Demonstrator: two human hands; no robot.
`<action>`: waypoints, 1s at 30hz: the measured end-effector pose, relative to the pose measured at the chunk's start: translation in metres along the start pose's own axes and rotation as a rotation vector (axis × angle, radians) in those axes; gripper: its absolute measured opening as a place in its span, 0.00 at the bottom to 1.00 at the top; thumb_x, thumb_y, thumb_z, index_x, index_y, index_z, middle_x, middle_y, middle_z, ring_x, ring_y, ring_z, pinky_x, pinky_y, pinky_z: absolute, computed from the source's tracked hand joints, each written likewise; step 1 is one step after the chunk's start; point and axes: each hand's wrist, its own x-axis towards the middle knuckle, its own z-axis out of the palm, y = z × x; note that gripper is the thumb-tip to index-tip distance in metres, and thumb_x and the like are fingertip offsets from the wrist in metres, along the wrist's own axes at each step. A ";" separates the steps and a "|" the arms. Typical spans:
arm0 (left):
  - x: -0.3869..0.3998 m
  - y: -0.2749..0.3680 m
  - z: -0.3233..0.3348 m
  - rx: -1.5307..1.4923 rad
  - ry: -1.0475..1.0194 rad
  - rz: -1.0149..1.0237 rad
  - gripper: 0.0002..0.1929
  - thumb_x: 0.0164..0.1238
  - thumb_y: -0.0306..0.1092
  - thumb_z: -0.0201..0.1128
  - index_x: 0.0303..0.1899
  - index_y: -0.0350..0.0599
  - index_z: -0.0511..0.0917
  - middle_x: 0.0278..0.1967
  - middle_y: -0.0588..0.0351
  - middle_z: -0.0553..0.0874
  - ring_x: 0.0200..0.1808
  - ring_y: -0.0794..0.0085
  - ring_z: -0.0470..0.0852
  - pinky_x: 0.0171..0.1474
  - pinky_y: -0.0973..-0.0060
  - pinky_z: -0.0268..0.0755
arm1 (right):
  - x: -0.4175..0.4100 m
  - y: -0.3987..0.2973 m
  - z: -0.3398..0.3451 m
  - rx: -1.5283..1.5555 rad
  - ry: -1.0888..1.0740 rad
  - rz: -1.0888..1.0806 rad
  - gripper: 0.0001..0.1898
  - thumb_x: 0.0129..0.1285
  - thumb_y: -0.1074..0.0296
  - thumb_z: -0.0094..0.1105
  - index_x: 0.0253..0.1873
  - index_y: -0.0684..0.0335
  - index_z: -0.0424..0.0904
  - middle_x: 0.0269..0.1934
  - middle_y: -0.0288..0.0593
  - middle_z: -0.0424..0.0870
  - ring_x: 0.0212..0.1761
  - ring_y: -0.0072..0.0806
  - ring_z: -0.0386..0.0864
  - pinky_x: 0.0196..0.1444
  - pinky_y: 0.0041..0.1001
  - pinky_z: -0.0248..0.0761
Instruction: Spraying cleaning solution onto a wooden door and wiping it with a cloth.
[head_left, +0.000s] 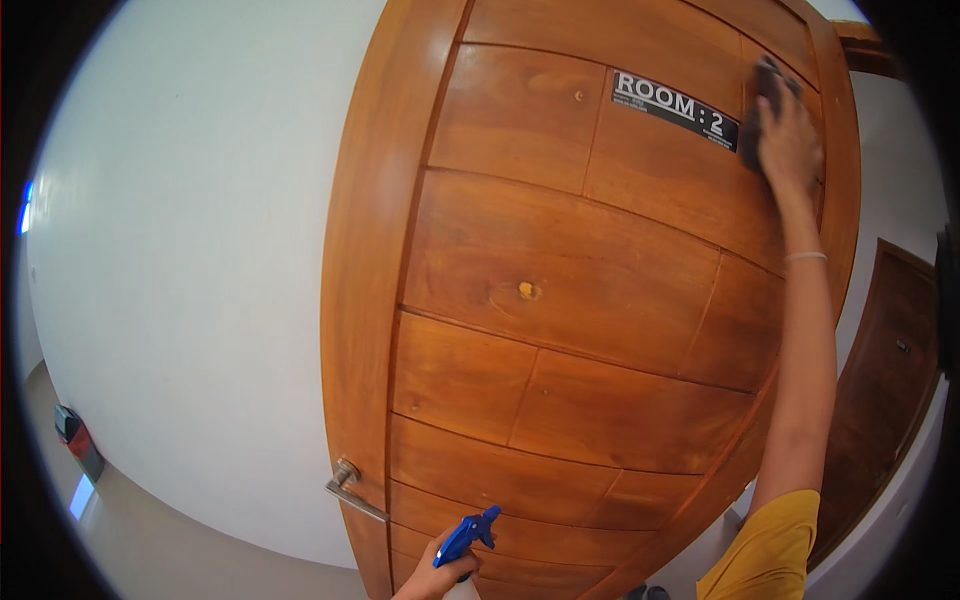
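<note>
A paneled wooden door (555, 315) fills the middle of the head view, with a black sign (675, 112) bearing writing near its top. My right hand (791, 142) is raised high and presses a dark cloth (750, 142) against the door, just right of the sign. Low in front of the door, my left hand (442, 566) grips a spray bottle by its neck; its blue trigger head (469, 534) points up and right, and most of the bottle is out of view. A metal lever handle (356, 499) sits on the door's left side, up and left of my left hand.
A white wall (202, 262) spans the left. A dark bin with a red part (79, 442) stands on the pale floor (187, 555) at the far left. Another, darker wooden door (870, 405) is at the right, beyond my right arm.
</note>
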 end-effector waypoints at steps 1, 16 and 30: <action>0.000 -0.005 0.003 0.031 -0.003 -0.036 0.29 0.47 0.25 0.55 0.58 0.42 0.74 0.47 0.57 0.81 0.41 0.78 0.77 0.43 0.81 0.68 | -0.004 0.027 0.001 -0.038 0.047 0.006 0.26 0.72 0.44 0.42 0.72 0.39 0.60 0.67 0.44 0.68 0.67 0.44 0.68 0.65 0.56 0.57; 0.024 -0.031 0.087 0.150 -0.161 -0.187 0.18 0.51 0.24 0.58 0.47 0.39 0.77 0.22 0.58 0.80 0.25 0.77 0.78 0.32 0.79 0.67 | -0.072 0.131 -0.104 0.143 0.116 -0.284 0.24 0.69 0.57 0.54 0.68 0.55 0.67 0.61 0.52 0.72 0.62 0.50 0.70 0.63 0.43 0.63; 0.045 -0.059 0.115 0.155 -0.442 -0.354 0.34 0.44 0.22 0.52 0.62 0.35 0.68 0.50 0.45 0.81 0.24 0.70 0.77 0.33 0.71 0.75 | -0.319 0.143 -0.155 0.205 -0.183 0.135 0.35 0.63 0.46 0.59 0.69 0.58 0.63 0.63 0.66 0.63 0.65 0.62 0.61 0.67 0.52 0.51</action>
